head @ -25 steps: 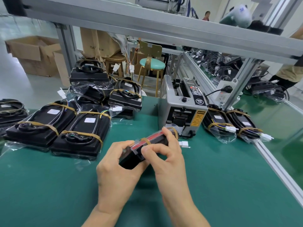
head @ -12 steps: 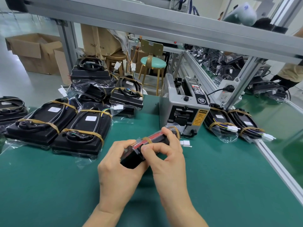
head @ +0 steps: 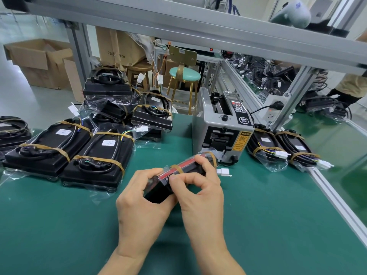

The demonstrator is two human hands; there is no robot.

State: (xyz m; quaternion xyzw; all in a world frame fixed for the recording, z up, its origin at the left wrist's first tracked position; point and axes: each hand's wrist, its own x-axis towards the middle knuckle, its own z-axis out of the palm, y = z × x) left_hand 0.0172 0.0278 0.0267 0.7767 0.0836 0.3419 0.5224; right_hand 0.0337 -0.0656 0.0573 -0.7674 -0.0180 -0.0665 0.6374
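Left hand (head: 143, 207) and right hand (head: 200, 197), fingers curled, together grip a black bagged unit (head: 156, 192), tilted over the green mat (head: 59, 231) at centre. The right thumb and forefinger pinch its upper edge. Just behind stands a grey tape dispenser (head: 220, 132). Further taped units (head: 99, 155) lie on the left.

- Black unit (head: 158, 192) in a clear bag (head: 152, 180), lying on its edge, long axis slanting up and away to the right.
- Red strip (head: 186, 163) runs along its upper side, and two tan bands (head: 177, 168) wrap across it.
- Left hand (head: 139, 207) grips the near end, right hand (head: 198, 193) pinches the middle.
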